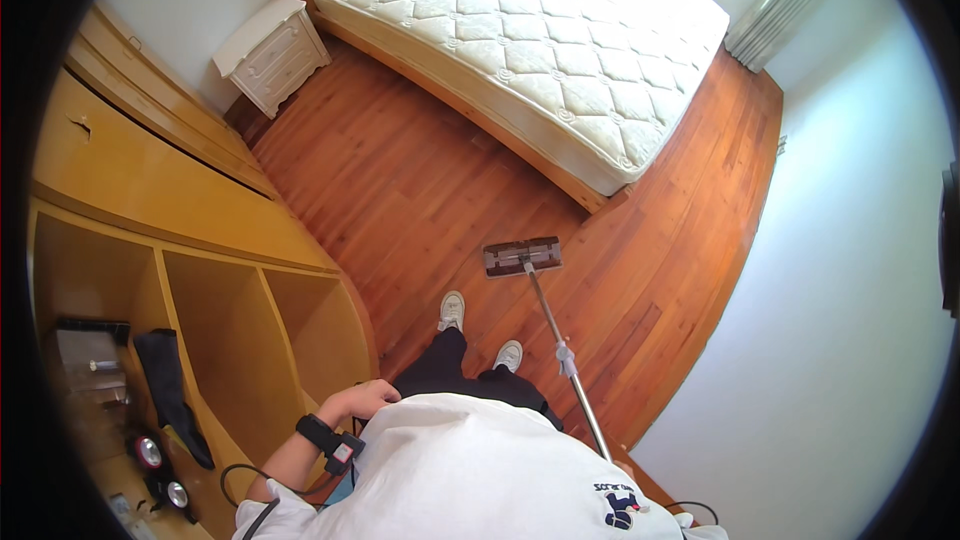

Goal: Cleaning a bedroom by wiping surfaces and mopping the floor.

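Observation:
My left hand (pixel 369 397) rests at my waist against the white shirt (pixel 457 465), its fingertips partly hidden by the cloth. A black strap with a small device (pixel 330 442) is around that wrist. A flat mop (pixel 546 307) slants up from the floor towards my right side. Its rectangular head (pixel 523 256) lies on the boards ahead of my shoes. The metal pole has a pale collar (pixel 565 358) partway up. Only a sliver of my right hand (pixel 627 469) shows at the pole's upper visible end; the shirt covers the rest, and the pole appears held there.
A wooden bed with a quilted mattress (pixel 517 37) stands ahead, beside a white nightstand (pixel 274 52). Open wooden compartments (pixel 225 345) run along my left, with lamps (pixel 150 452) and a dark boot-like object (pixel 169 390) nearby. A white wall (pixel 810 300) bounds the wooden floor (pixel 420 172) on the right.

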Available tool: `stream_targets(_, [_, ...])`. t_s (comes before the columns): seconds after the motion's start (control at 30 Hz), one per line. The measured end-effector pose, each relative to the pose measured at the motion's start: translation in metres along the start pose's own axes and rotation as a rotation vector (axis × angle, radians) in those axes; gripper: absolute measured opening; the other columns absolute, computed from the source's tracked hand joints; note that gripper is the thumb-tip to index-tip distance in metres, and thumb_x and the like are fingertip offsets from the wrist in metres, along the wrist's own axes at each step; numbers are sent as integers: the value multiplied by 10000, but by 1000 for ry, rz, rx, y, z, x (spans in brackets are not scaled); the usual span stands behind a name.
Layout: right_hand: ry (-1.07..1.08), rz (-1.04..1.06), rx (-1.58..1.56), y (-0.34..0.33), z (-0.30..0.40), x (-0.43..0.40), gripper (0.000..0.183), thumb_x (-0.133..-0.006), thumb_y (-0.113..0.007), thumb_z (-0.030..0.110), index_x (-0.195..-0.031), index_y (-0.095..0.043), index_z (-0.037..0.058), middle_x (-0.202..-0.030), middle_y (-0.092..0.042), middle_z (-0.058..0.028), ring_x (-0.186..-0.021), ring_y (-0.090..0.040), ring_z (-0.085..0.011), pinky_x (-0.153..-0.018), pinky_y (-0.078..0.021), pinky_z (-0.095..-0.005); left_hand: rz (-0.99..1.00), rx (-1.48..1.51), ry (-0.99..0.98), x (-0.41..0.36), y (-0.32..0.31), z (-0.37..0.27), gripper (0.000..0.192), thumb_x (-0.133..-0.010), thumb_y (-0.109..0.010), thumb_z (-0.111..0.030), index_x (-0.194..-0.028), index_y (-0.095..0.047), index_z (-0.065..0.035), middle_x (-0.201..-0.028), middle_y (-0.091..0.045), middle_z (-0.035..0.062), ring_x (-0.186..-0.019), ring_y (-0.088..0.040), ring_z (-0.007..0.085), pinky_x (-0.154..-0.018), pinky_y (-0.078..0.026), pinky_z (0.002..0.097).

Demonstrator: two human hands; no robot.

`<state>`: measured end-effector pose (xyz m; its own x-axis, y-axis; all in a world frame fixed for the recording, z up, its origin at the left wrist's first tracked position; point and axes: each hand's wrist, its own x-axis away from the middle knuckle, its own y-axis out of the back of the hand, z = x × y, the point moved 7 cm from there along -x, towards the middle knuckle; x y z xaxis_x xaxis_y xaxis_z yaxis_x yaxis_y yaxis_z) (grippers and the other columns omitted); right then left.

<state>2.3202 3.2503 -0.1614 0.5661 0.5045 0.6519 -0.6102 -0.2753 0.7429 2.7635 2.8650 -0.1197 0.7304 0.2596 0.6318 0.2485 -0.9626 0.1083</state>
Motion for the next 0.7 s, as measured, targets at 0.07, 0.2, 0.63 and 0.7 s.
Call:
stream_targets(0.07, [142, 12, -116, 30, 37, -23, 136, -658, -597, 129, -737, -576, 21, -565, -561, -115, -556, -600, -225, -505, -461, -342, -13, 21, 17, 0, 0, 10, 339, -706, -603, -290, -830, -627, 25, -713, -624, 104, -642, -565, 173, -597, -443, 305])
stream_targets(0.2, [104, 152, -271, 67, 155, -68, 79, -713, -541, 65, -709, -481, 13, -447, -464, -65, -352, -502, -166, -310, -370, -308, -89, 148, 77, 9, 2, 24, 296, -698, -615, -249, -831, -625, 15, -699, -625, 89, -641, -561, 146, -595, -444, 304])
stream_targets(0.63, [532, -35, -338, 46, 506, -287, 302, -794, -510, 242, -927, -471, -26, -604, -562, -172, -517, -582, -244, -470, -462, -347, -468, 606, 147, 24, -53, 58, 167, -728, -622, -140, -746, -588, 22, -682, -537, -59, -669, -453, 37, -587, -411, 240])
stream_targets(0.7, [476, 198, -411, 33, 516, -260, 379, -818, -442, 253, -1054, -385, -38, -794, -578, -285, -703, -602, -377, -603, -475, -417, -467, 573, 128, 20, -65, 67, 160, -727, -621, -135, -743, -585, 20, -680, -532, -60, -664, -449, 38, -582, -409, 241])
